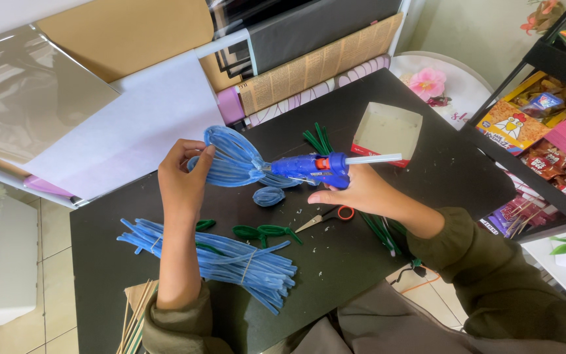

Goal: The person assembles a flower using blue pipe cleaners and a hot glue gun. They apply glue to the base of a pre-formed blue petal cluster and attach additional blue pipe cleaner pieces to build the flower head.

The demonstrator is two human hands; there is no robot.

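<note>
My left hand [181, 177] grips a blue petal-shaped piece made of looped pipe cleaners [230, 157], held above the black table [427, 164]. My right hand [355, 193] holds a blue hot glue gun [316, 168] with a white glue stick out the back. Its nozzle points left at the narrow base of the petal piece. A smaller blue petal [268, 195] lies on the table just below the gun.
A bundle of blue pipe cleaners [230, 259] lies in front. Green leaf shapes [260, 231], orange-handled scissors [325, 216], green stems [316, 139] and a small open box [388, 131] are nearby. Wooden sticks [135, 314] sit at the front left edge. A snack shelf [545, 131] stands right.
</note>
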